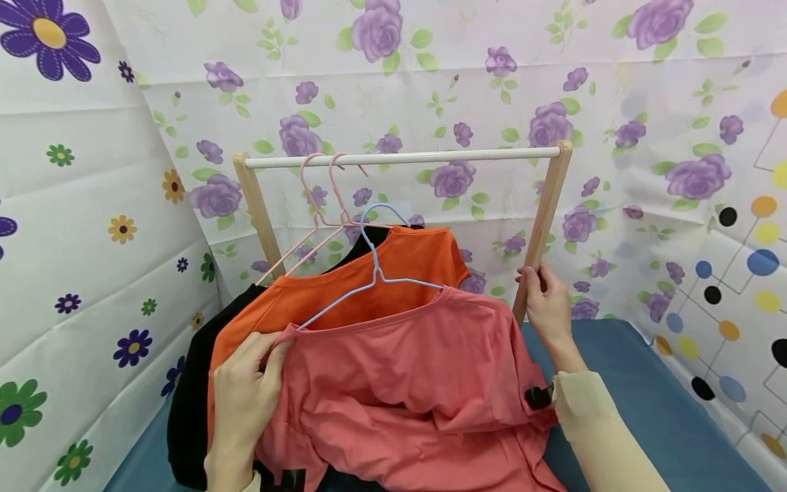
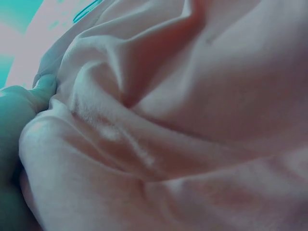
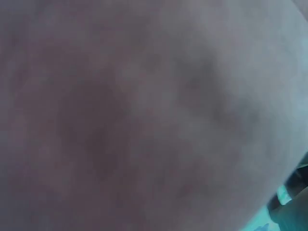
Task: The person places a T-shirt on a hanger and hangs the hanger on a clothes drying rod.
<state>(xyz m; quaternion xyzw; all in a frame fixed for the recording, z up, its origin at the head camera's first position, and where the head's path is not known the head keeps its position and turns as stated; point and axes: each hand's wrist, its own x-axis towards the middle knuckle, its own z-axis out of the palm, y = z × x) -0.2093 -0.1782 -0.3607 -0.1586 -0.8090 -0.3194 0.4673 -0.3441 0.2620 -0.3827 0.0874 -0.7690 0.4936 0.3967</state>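
Note:
A pink shirt (image 1: 393,362) hangs in folds from a light blue hanger (image 1: 412,281). My left hand (image 1: 246,389) pinches the shirt's left shoulder at the neckline, near the hanger's end. The blue hook stands below the rod, in front of the other clothes. My right hand (image 1: 549,307) grips the right wooden post (image 1: 546,205) of a small clothes rack. In the left wrist view, the left thumb (image 2: 45,86) presses against the pink fabric (image 2: 159,130). Blurred fabric (image 3: 144,115) fills most of the right wrist view.
Two pink hangers (image 1: 341,205) hook over the rack's white rod (image 1: 418,158) near its left end. They carry an orange shirt (image 1: 344,301) and a black garment (image 1: 190,396) behind it. The rack stands on a blue surface (image 1: 639,389), with flowered cloth (image 1: 406,102) behind.

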